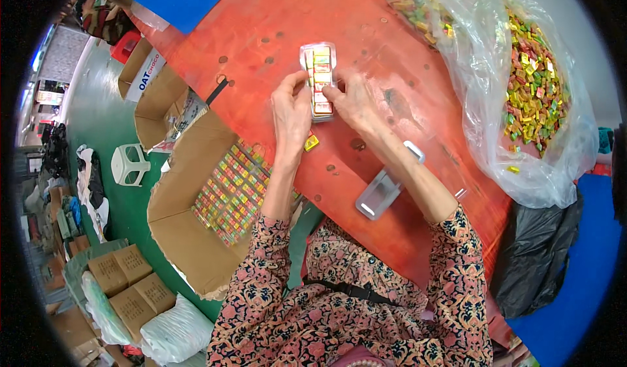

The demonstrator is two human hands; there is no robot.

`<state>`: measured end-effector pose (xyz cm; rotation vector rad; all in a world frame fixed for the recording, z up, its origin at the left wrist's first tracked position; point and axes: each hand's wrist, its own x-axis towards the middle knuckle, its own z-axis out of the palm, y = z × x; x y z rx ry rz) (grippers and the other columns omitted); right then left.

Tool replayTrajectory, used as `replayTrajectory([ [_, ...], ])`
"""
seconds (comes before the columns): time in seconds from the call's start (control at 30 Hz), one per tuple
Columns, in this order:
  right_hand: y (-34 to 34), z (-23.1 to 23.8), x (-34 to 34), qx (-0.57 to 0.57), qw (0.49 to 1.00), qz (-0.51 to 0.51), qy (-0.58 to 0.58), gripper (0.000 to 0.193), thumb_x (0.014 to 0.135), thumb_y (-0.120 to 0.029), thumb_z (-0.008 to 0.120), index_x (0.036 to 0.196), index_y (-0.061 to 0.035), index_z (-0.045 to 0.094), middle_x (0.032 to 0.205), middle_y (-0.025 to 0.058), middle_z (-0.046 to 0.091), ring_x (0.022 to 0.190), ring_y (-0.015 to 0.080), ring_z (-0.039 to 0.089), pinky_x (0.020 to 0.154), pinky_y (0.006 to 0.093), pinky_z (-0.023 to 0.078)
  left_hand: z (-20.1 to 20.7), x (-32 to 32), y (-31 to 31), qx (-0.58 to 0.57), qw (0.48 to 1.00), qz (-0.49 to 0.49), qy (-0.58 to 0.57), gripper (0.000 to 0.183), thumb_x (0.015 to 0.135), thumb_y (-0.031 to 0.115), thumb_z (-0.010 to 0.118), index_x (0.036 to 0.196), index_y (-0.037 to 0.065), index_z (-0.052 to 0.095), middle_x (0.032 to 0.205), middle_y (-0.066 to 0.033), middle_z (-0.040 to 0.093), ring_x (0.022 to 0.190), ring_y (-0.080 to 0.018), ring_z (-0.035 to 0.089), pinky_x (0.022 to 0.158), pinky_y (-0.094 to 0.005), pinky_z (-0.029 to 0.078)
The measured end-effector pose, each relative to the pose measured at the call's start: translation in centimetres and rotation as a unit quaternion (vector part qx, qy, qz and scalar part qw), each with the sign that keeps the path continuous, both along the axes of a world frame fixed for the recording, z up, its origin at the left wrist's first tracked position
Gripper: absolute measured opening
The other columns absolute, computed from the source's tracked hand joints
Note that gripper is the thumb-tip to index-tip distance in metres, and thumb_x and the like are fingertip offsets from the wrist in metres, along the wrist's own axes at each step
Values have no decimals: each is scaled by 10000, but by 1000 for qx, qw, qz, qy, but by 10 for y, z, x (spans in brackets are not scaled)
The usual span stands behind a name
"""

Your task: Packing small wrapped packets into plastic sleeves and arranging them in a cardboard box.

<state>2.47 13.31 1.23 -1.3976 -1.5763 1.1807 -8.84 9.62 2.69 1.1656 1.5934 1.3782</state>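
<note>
A narrow clear plastic box (pixel 303 56) lies on the red table, holding a column of small yellow and red wrapped sweets (pixel 321 78). My left hand (pixel 291 111) grips its left side, with thumb and fingertips bent against the edge. On the other side, my right hand (pixel 354 100) has its fingers closed at the right edge, and the thumb touches the sweets. Whether a single sweet is between the right fingertips cannot be seen. Just below the box, a loose yellow sweet (pixel 311 142) rests on the table. Beside my right forearm is an empty clear plastic case (pixel 377 196).
A large clear bag (pixel 480 115) spills many wrapped sweets (pixel 537 83) at the right. Left of the table, an open cardboard box (pixel 176 200) contains rows of filled packs (pixel 232 187). A black strip (pixel 217 91) lies near the table's left edge; a white stool (pixel 130 164) stands beyond.
</note>
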Motion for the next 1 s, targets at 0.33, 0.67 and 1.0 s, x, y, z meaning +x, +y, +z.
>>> replayTrajectory([
  [0.33,-33,26,-3,27,988,148,-31,234,756,-103,560,916,65,587,697,143,603,651,196,580,576,339,443,20,-12,-75,7,994,27,-101,309,817,22,489,1109,-79,491,1047,-149,560,970,-171,534,857,-284,417],
  [0.67,-47,17,-12,63,984,117,-117,339,791,-191,566,1013,65,539,887,243,568,883,334,563,746,393,427,-16,-17,-84,23,984,59,-168,399,812,21,543,1180,-83,428,1086,-142,534,999,-170,518,886,-279,413],
  [1.0,-33,9,-38,59,983,174,-3,576,932,-397,303,1180,118,382,1222,296,391,1166,395,359,973,398,298,-36,-3,-60,124,977,21,-171,572,948,359,317,1347,-35,206,1378,-143,273,1263,-218,285,1045,-326,219],
])
